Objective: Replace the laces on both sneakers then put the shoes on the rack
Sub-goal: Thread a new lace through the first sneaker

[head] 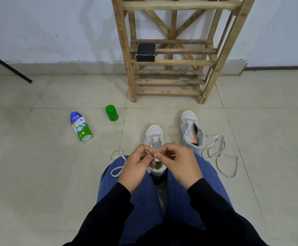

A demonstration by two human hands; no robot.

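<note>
Two hands meet over the near sneaker [154, 134], which stands on the tiled floor [38, 174] between the person's knees with its toe towards the rack [173, 63]. The left hand [135, 166] and the right hand [181, 162] have their fingertips almost touching above the shoe's tongue, and each grip is clamped in a fine pinch on the white lace [117, 172], whose slack loops out to the left over the blue trouser leg [144, 201]. I cannot tell which eyelet the lace runs through, as the fingers hide it. The second sneaker [189, 125] stands just to the right and a little further off, unlaced, with a loose lace [221, 139] lying in a tangle on the floor beside its heel. The wooden rack stands against the wall beyond both shoes, with a black box [145, 52] on the left of a middle shelf. A green jar [111, 113] stands upright to the left, and a powder bottle [80, 126] lies on its side near it.
</note>
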